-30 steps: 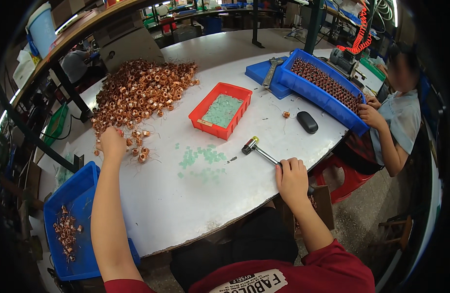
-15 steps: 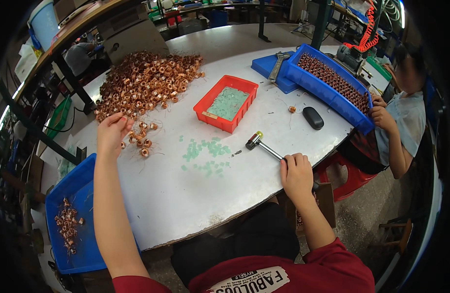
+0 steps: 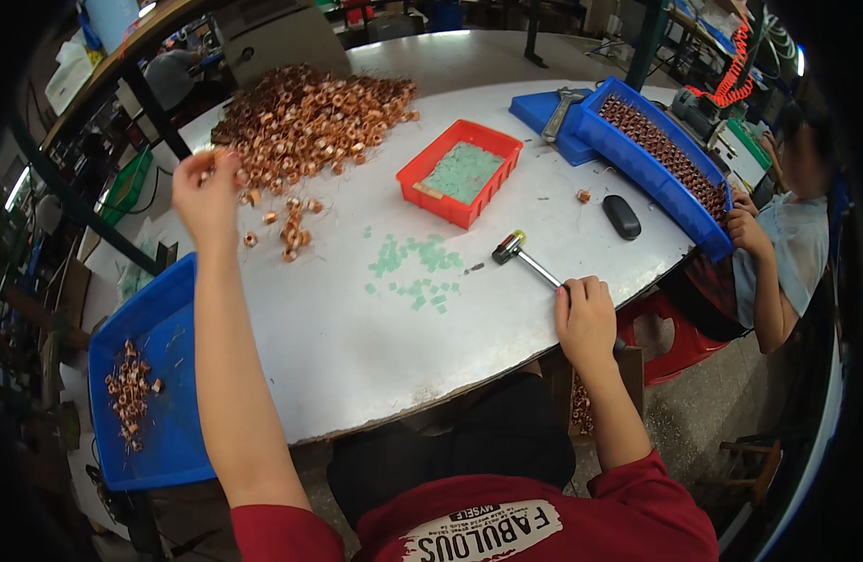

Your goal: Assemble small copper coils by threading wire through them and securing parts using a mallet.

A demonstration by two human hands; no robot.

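Note:
At the left end of a large heap of copper wire coils (image 3: 309,117), my left hand (image 3: 206,201) is raised with its fingers curled closed; a coppery bit shows between them, seemingly a coil. Several loose coils (image 3: 291,234) with trailing wire ends lie beside it on the white table. My right hand (image 3: 587,321) rests at the table's front edge, wrapped round the handle of a small hammer (image 3: 534,266) with a yellow-tipped head. Small pale green square pieces (image 3: 417,262) are scattered mid-table, in front of a red bin (image 3: 438,208) holding more of them.
A blue tray (image 3: 178,440) with some coils stands at the left. On the right are a blue bin (image 3: 651,173) packed with coils, an adjustable wrench (image 3: 560,114) on a blue lid, a black case (image 3: 621,217) and a single coil (image 3: 583,197). A co-worker's hand (image 3: 745,225) touches that bin.
My left hand has moved away from me and left along the heap, its fingers curling in. The whole view has shifted slightly. My right hand keeps hold of the hammer.

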